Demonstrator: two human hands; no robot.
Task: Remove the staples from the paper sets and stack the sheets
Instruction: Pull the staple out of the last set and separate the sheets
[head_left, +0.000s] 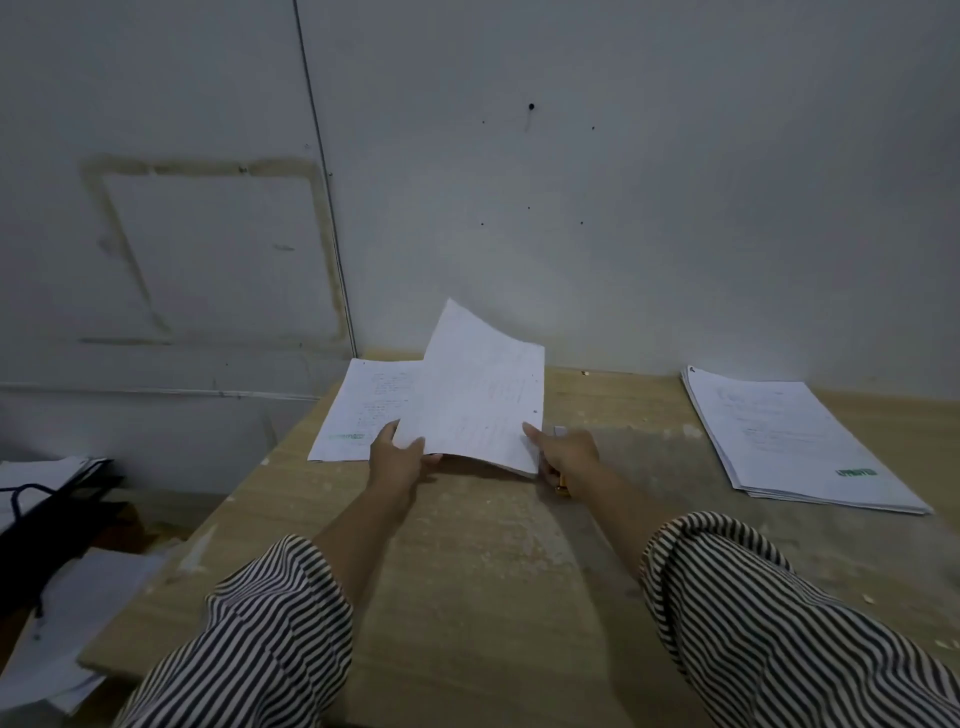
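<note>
Both hands, the left hand (397, 457) and right hand (566, 453), are pinching the thin, floppy paper set (475, 395) by its near edge, where it is bending least.

A worn wooden table (493, 571) stands against a grey wall (675, 208), black bag (47, 514) left.

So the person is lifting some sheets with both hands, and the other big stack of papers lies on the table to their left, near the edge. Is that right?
Not quite. The head view shows the big stack of papers on the table to the person's right, not left. The rest holds: the left hand and right hand both hold the lifted sheets.
</note>
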